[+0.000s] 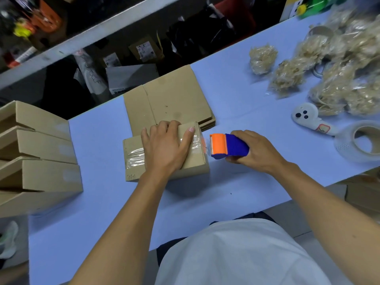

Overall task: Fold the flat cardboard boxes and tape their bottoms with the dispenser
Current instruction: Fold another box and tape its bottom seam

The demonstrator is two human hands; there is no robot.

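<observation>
A folded cardboard box (191,163) lies bottom-up in the middle of the blue table (98,212), with a clear tape strip (134,158) running across its flaps. My left hand (166,147) presses flat on top of the box, fingers spread over the tape. Just off the box's right edge, my right hand (255,151) grips the blue and orange tape dispenser (228,146), its orange head touching the box's right side. A stack of flat cardboard boxes (170,99) lies behind the folded one.
Several folded, taped boxes (39,155) stand stacked at the table's left edge. At the right lie a clear tape roll (362,142), a white controller (310,118) and several bags of straw-like filler (337,79). Shelving with goods runs behind the table.
</observation>
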